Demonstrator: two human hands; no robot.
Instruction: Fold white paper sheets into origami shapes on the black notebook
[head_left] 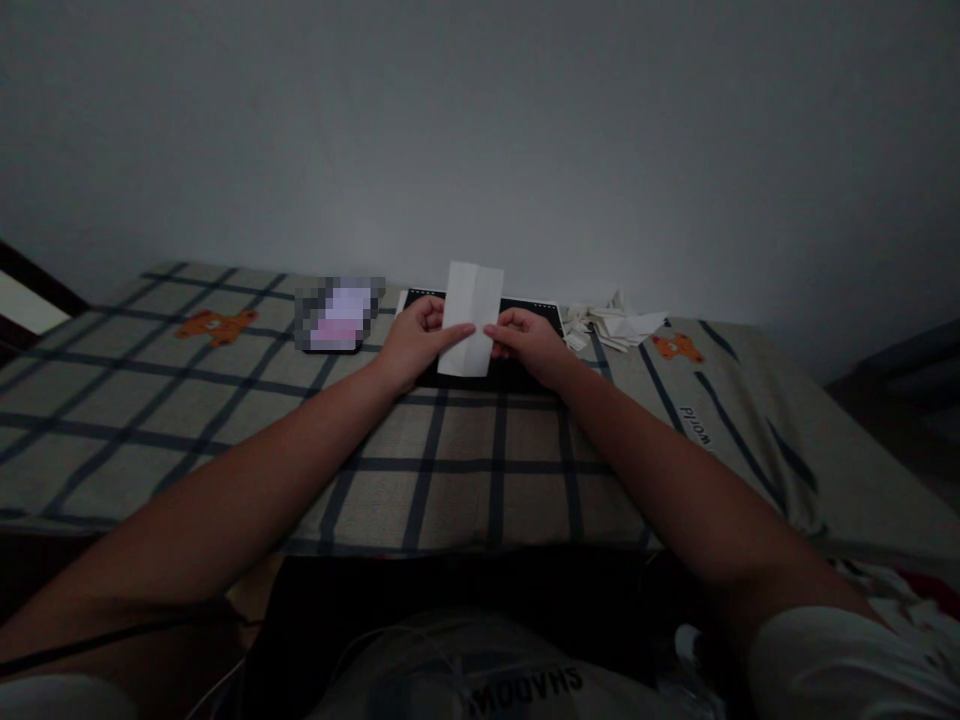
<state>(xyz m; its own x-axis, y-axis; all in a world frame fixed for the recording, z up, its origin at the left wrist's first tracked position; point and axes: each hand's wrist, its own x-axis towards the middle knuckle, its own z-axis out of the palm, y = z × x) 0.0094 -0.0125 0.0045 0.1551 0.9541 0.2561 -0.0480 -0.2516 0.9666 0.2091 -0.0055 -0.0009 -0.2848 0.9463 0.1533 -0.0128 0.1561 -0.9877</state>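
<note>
A white sheet of paper with a lengthwise crease stands upright between my hands. My left hand pinches its left edge, thumb across the front and fingers behind. On the other side, my right hand grips the right edge between thumb and fingertips. Below and behind the paper lies a flat black board with a light border, partly covered by my hands. To the right of it rests a loose pile of folded white paper pieces.
A checked cloth with orange bear prints covers the table. A phone-like device with a blurred, lit screen is left of my hands. A plain grey wall rises directly behind the table.
</note>
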